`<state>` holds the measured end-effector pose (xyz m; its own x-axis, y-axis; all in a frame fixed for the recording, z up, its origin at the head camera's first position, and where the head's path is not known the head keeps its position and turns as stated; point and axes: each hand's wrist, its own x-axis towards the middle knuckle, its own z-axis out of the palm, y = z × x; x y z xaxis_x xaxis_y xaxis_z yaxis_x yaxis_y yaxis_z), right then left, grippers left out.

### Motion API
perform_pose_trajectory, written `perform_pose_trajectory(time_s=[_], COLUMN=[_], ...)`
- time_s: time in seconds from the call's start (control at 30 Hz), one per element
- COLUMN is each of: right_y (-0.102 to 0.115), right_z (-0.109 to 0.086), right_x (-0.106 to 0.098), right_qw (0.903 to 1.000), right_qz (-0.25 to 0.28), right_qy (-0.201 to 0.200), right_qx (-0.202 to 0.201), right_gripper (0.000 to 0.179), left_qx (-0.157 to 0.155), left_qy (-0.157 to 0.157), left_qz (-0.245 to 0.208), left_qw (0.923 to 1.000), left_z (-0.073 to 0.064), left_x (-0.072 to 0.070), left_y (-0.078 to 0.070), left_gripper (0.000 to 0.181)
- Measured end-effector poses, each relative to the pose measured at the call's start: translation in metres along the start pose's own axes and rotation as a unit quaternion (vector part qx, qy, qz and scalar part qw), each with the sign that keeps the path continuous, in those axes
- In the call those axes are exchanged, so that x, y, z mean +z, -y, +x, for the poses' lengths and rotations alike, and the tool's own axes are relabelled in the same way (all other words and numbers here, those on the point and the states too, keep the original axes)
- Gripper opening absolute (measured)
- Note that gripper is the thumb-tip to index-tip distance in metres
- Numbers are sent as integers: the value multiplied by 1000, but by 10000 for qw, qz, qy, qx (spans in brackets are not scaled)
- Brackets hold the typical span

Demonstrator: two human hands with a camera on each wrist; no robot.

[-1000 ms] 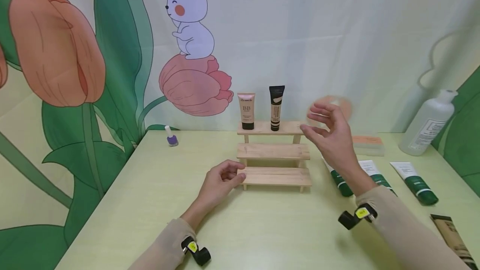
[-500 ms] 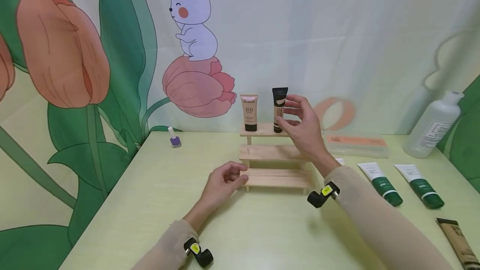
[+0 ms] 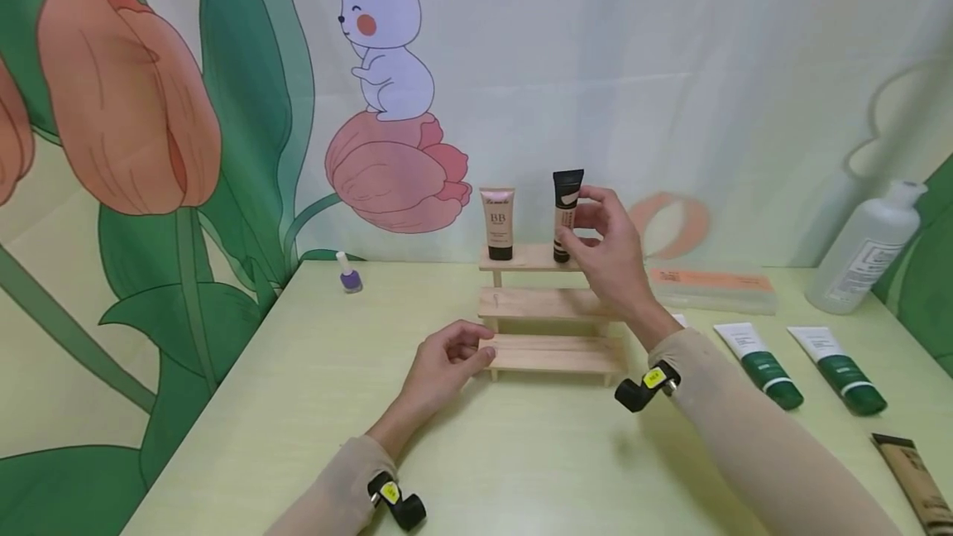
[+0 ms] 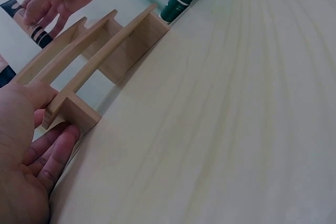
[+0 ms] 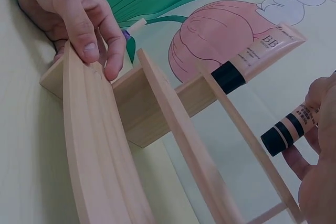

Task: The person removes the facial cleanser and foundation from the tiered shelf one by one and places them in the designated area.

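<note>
One three-tiered rack (image 3: pixel 542 303) of pale, grained wood stands on the desk (image 3: pixel 536 453), its near-left end gripped by the left hand (image 3: pixel 441 366). The right hand (image 3: pixel 614 251) pinches a slim black-and-tan tube (image 3: pixel 564 215), cap down, at the top tier (image 3: pixel 530 256), right of a flat-crimped beige BB tube (image 3: pixel 499 224).

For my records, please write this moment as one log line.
left hand: holds wooden stand; right hand: grips black-beige tube; BB tube: upright, top tier

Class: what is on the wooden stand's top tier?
A pink BB tube stands on the top tier. The right hand holds a black-topped tube there; whether it touches is unclear. In the head view, that hand hides the tier's right end.
</note>
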<state>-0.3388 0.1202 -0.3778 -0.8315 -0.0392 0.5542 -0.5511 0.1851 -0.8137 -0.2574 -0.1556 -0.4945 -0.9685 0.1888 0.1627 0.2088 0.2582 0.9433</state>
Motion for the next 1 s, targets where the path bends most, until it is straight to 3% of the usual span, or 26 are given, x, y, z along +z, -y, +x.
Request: perform_pose_trajectory(time_s=[0.77, 1.0], right_y=[40, 63], right_z=[-5, -13], right_x=[-65, -89], right_qw=[9946, 9905], right_qz=[-99, 311], right_qy=[-856, -1140], right_qx=[-584, -699], right_gripper=[51, 51], left_qx=[12, 10], left_qy=[-51, -7], left_qz=[26, 6], left_qw=[10000, 10000], left_z=[-1, 1], left_x=[0, 1], left_y=[-2, -3], left_gripper=[21, 21])
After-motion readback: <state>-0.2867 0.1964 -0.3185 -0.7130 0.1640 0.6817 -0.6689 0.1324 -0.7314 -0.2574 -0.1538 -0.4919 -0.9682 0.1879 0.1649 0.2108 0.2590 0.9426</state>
